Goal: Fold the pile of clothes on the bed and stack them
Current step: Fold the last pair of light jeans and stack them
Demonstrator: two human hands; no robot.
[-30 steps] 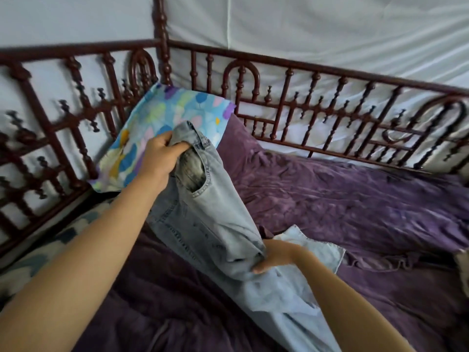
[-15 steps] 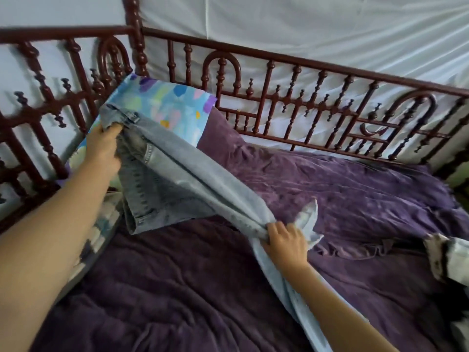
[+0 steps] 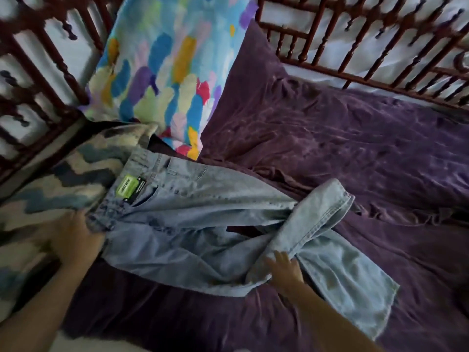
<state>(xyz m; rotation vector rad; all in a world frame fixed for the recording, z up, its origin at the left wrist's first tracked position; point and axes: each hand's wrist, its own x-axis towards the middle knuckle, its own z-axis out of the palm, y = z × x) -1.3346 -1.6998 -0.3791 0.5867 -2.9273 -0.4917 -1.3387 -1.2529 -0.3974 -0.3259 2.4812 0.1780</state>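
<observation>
Your jeans (image 3: 203, 199) lie across the purple cover (image 3: 355, 148) — your left hand (image 3: 76, 237) at 9 o'clock grips the waist, right hand (image 3: 284, 269) at 5 o'clock clutches the doubled-back legs.

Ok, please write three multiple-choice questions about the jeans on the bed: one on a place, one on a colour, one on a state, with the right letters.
1. Where is the waistband of the jeans? A) on the floor B) at the far right C) at the left, by the zigzag cushion
2. What colour is the label on them? A) red B) neon green C) white
3. How are the jeans now? A) lying unfolded on the purple cover B) held in the air C) folded square
Answers: 1 C, the waistband meets the cushion; 2 B, the tag is bright green; 3 A, the legs lie bunched on the cover, gripped by the right hand.
</observation>
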